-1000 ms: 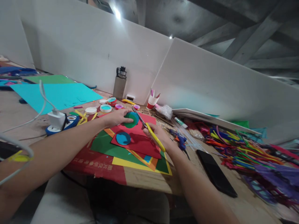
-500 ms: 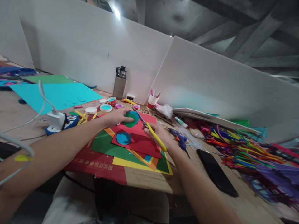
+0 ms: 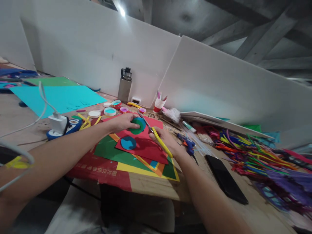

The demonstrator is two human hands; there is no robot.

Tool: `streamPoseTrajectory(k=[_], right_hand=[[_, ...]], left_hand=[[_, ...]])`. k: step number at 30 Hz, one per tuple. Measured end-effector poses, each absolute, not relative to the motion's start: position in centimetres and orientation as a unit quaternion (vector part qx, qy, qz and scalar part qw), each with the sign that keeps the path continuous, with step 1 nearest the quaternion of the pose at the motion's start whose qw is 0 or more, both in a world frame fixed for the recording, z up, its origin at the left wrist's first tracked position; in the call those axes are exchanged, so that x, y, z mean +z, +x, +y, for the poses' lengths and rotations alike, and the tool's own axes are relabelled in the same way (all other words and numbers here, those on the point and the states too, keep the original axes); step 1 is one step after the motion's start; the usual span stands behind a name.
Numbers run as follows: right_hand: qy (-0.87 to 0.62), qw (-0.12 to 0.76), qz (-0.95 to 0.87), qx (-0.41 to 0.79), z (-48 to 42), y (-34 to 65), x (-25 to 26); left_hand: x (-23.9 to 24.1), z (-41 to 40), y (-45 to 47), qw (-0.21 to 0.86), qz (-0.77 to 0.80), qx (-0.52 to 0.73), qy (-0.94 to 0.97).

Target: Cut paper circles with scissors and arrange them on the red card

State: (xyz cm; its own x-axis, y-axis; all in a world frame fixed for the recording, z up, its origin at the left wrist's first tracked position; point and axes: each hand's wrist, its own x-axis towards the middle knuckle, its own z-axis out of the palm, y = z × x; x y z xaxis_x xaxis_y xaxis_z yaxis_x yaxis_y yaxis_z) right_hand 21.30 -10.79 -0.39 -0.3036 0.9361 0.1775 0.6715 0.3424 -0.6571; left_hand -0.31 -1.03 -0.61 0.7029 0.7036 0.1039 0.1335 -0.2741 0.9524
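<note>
My left hand [image 3: 123, 122] pinches a green and blue paper disc [image 3: 138, 126] between thumb and fingers, just above a red sheet [image 3: 152, 148]. The green part lies over the blue, whose rim shows along the top and right. In my right hand [image 3: 167, 138] is a pair of scissors [image 3: 162, 143] with a yellow handle. Their blades point up and left, along the disc's right edge; whether they touch it I cannot tell. A separate blue disc [image 3: 128, 143] rests on the red paper, nearer to me. Green, orange and yellow sheets are stacked underneath.
Small tubs of coloured clay or paint [image 3: 110, 111] stand behind my left hand, near a bottle [image 3: 124, 85] and a paper cup [image 3: 159, 105]. To the right lie a glue gun [image 3: 189, 145], a black phone [image 3: 226, 178] and many pipe cleaners [image 3: 251, 152]. A plugged-in charger [image 3: 58, 123] sits left.
The green and blue disc has turned or shifted slightly in my left hand, so more of the blue rim shows. Both hands stay nearly in place, with the scissors still beside the disc.
</note>
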Motion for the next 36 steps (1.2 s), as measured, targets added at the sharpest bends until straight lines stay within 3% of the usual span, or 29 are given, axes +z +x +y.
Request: streamPoseTrajectory(k=[20, 25, 36], right_hand=[[-0.531, 0.281, -0.763, 0.240, -10.6, 21.7, -0.8], [-0.610, 0.306, -0.705, 0.192, -9.6, 22.6, -1.6], [-0.721, 0.199, -0.659, 0.076, -8.8, 23.3, -2.3]], left_hand=[[-0.2, -0.9, -1.0, 0.462, 0.334, 0.266, 0.777], [-0.5, -0.7, -1.1, 0.552, 0.301, 0.264, 0.731], [-0.6, -0.8, -1.1, 0.599, 0.344, 0.301, 0.658]])
